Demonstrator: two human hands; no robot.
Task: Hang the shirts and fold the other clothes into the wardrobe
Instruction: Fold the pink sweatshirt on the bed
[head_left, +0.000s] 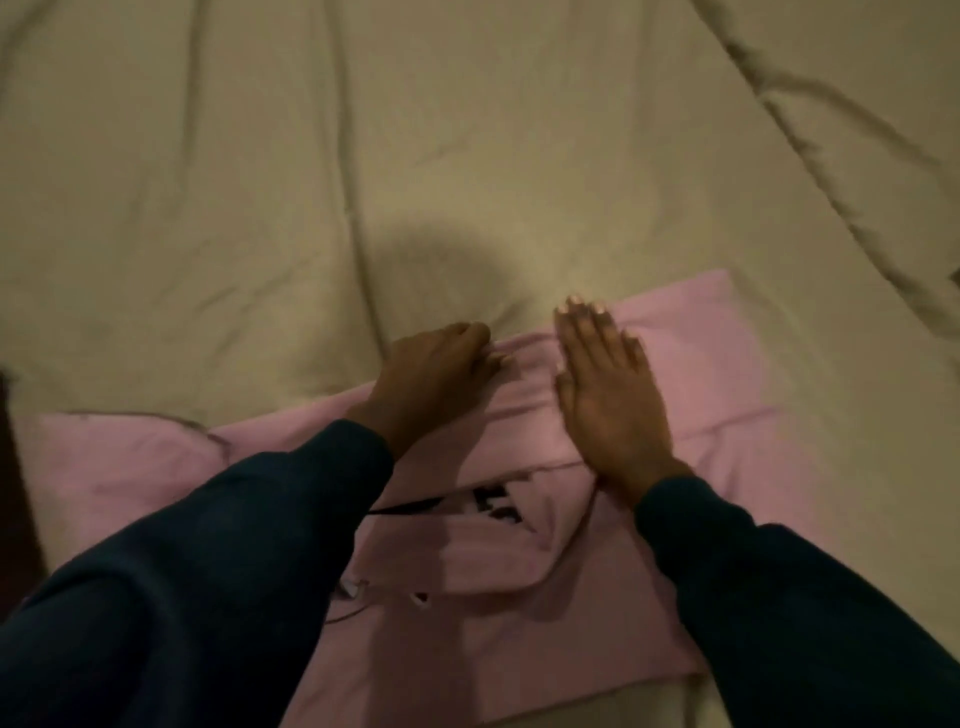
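A pink garment (691, 364) with a black-and-white print lies partly folded on the bed, near its front edge. My right hand (605, 395) presses flat on the garment's upper middle, fingers straight and together. My left hand (441, 374) sits just to its left at the garment's far edge, fingers curled onto a fold of the pink cloth. Both arms wear dark blue sleeves that cover the garment's lower part.
A wrinkled beige bedspread (363, 156) fills the rest of the view, with deep creases at the upper right. A dark strip (10, 467), perhaps the bed's edge or the floor, shows at the far left.
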